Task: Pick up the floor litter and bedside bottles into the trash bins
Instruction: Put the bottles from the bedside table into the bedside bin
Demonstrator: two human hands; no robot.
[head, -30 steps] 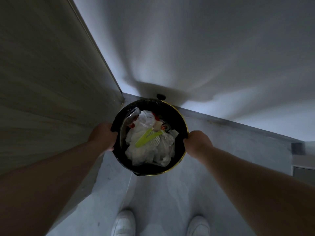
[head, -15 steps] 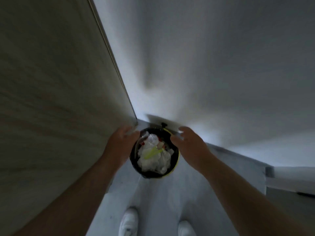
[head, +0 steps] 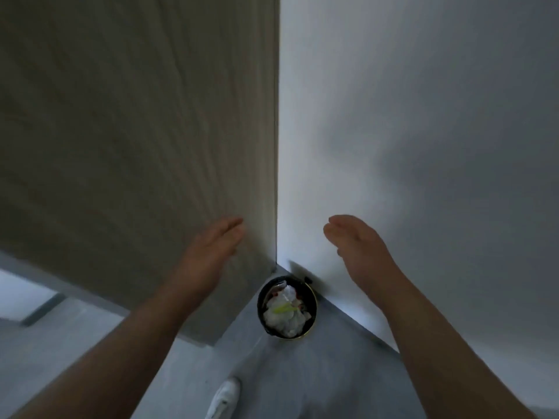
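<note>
A round black trash bin (head: 262, 300) with a yellow rim stands on the grey floor in the corner where a wood-grain panel meets a white wall. It holds crumpled white litter (head: 286, 317), a yellow-green scrap and a clear plastic piece. My left hand (head: 211, 249) hangs well above and to the left of the bin, fingers straight and empty. My right hand (head: 357, 249) is raised above and to the right of the bin, also empty with fingers loosely extended. Neither hand touches the bin.
The wood-grain panel (head: 136, 131) fills the left side; the white wall (head: 423, 131) fills the right. One white shoe (head: 225, 397) shows on the grey floor (head: 317, 373) below the bin. A pale doorway or step edge (head: 27, 300) lies at far left.
Both hands let go of the bin's rim and rose away from it. The bin now stands on the floor in the corner, and the view has pulled back and up.
</note>
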